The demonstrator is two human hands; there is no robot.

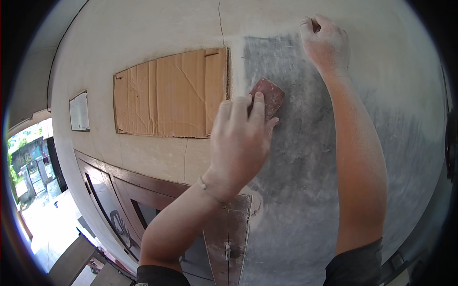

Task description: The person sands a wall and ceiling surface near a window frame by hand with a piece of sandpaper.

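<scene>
My left hand (239, 136) presses a reddish-brown sheet of sandpaper (273, 98), which looks folded or wrapped into a pad, against a painted wall. Its fingertips lie over the near edge of the pad, with the thumb to the right. Under the pad is a dark grey, smeared patch (304, 143) of the wall. Higher up on the right, my right hand (325, 41) rests curled against the pale wall surface (272, 18) beside the patch's upper edge. White dust coats that hand and forearm. No object shows in its fingers, though the palm side is hidden.
Cardboard (171, 96) covers a wall opening left of my left hand. A smaller pale panel (79, 112) sits farther left. Below are a brown wooden door frame (143, 178) and a worn wooden post (229, 228). A thin crack (220, 25) runs above the cardboard. Bright outdoor ground (53, 218) lies far left.
</scene>
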